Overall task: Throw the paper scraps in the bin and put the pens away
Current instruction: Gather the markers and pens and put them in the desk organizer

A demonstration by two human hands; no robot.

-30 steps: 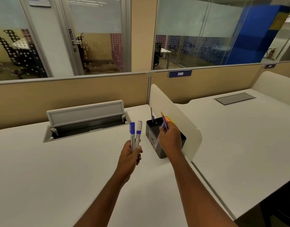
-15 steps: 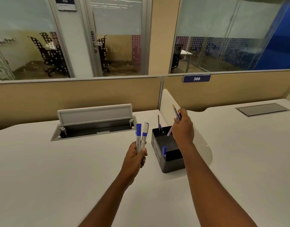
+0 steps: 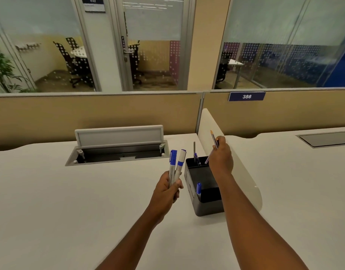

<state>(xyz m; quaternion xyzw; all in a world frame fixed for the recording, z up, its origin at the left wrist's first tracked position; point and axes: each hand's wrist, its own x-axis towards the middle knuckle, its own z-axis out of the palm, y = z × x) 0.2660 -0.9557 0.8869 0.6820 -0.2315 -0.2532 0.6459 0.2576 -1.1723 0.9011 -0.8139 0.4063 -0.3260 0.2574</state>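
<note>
A black desk organizer [image 3: 202, 208] stands on the white desk [image 3: 50, 201] against a low divider. A blue-capped pen [image 3: 198, 189] sticks up in its front compartment and thin pens [image 3: 195, 153] stand in its back part. My left hand [image 3: 166, 191], just left of the organizer, grips two white markers with blue caps [image 3: 176, 164], held upright. My right hand [image 3: 221, 158] hovers above the organizer's back right corner, pinching thin pens [image 3: 213, 140], one with an orange tip pointing up. No paper scraps or bin are in view.
An open cable hatch [image 3: 119, 154] with a raised grey lid is set in the desk behind my left hand. A rounded white divider [image 3: 243, 172] separates this desk from the neighbouring desk [image 3: 304, 182]. Beige partition panels [image 3: 99, 115] close the back edge.
My right hand has risen from inside the organizer to above its back corner, still holding thin pens. A blue-capped pen now stands in the front compartment. The left hand kept its markers.
</note>
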